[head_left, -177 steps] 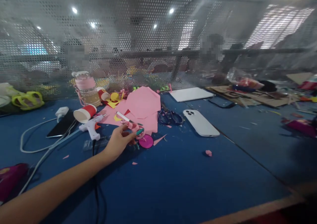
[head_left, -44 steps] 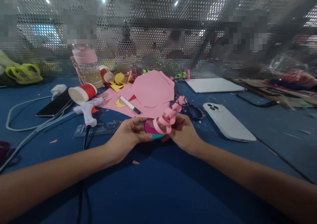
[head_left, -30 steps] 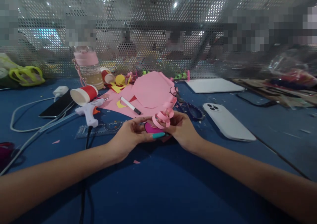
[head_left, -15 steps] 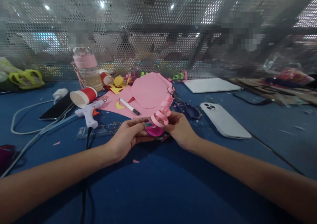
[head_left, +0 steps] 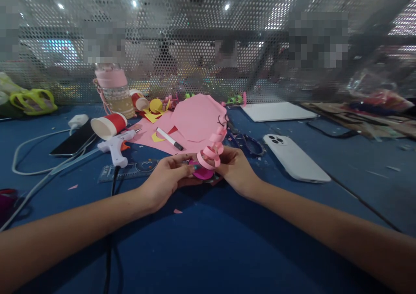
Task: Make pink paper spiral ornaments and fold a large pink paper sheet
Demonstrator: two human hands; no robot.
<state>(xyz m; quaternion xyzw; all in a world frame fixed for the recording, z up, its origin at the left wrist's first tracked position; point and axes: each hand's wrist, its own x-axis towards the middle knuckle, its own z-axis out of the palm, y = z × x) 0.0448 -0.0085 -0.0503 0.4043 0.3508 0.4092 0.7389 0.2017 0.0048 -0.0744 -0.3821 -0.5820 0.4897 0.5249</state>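
Note:
Between my two hands is a pink paper spiral figure [head_left: 209, 157] with thin dark curls at its tip, standing on a round magenta base [head_left: 204, 173]. My left hand [head_left: 170, 172] grips the base from the left, its thumb on top and fingers beneath. From the right, my right hand [head_left: 238, 168] is closed at the figure's side; the spiral partly hides its fingertips. Just behind the figure lie pink paper sheets [head_left: 198, 116], with a white marker [head_left: 169, 139] and red and yellow scraps on them.
At left are a glue gun [head_left: 115, 147], a clear stencil ruler [head_left: 130, 171], a red-and-white paper cup [head_left: 109, 126], a dark phone [head_left: 74, 139] and a bottle [head_left: 113, 90]. Blue-handled scissors [head_left: 251, 145] and a white phone [head_left: 294, 157] lie at right. A perforated metal screen [head_left: 195, 43] stands behind.
The spiral figure has tilted slightly, and its base has shifted a little left. My left thumb has moved slightly on the base. My right hand is nearly still.

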